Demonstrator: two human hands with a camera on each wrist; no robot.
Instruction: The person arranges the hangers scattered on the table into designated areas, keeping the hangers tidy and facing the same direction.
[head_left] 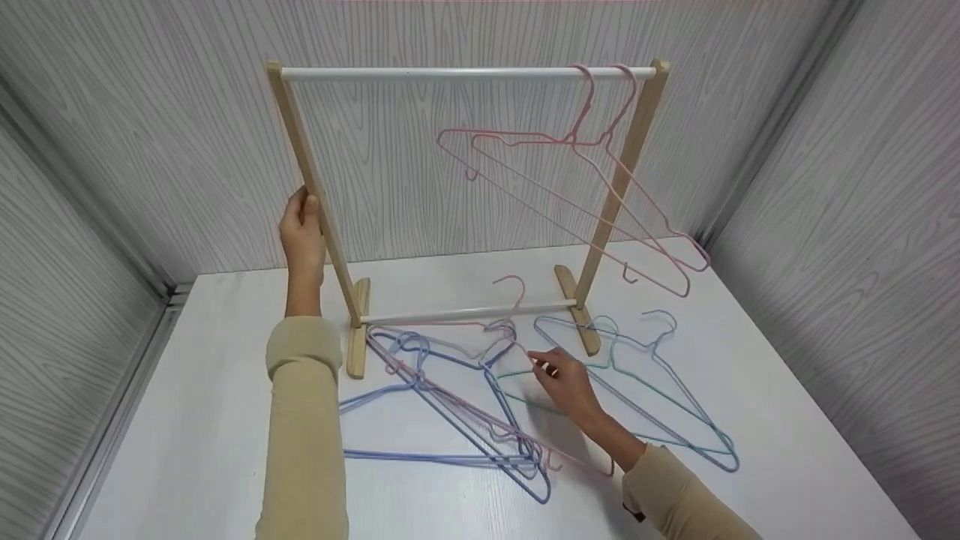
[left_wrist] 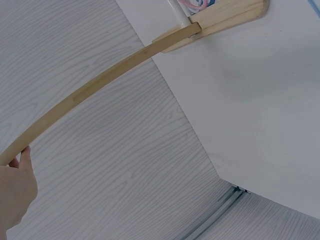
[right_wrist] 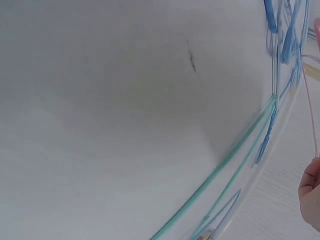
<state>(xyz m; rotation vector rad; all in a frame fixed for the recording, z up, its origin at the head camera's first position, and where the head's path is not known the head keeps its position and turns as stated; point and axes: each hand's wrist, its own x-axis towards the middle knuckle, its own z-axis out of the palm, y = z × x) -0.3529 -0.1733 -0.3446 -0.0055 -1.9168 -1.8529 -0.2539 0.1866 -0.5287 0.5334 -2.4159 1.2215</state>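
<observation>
My left hand [head_left: 302, 231] grips the left wooden post [head_left: 315, 176] of a garment rack about halfway up. In the left wrist view, the fingers of that hand [left_wrist: 19, 192] reach the post's edge. Low in front of the rack, my right hand [head_left: 568, 386] pinches the right shoulder of a pink hanger [head_left: 523, 289]. Its hook points up, and its body overlaps blue hangers [head_left: 450, 409] on the table. Two other pink hangers [head_left: 574, 141] hang from the right end of the rack's white top bar [head_left: 435, 73]. In the right wrist view, the right hand [right_wrist: 311, 192] shows only at the edge.
A green hanger [head_left: 652, 386] and a grey-blue hanger [head_left: 694, 405] lie crossed on the white table [head_left: 210, 420], right of the right hand. The rack's wooden feet [head_left: 358, 352] stand near the back wall [head_left: 375, 195]. A white lower bar [head_left: 450, 313] joins the posts.
</observation>
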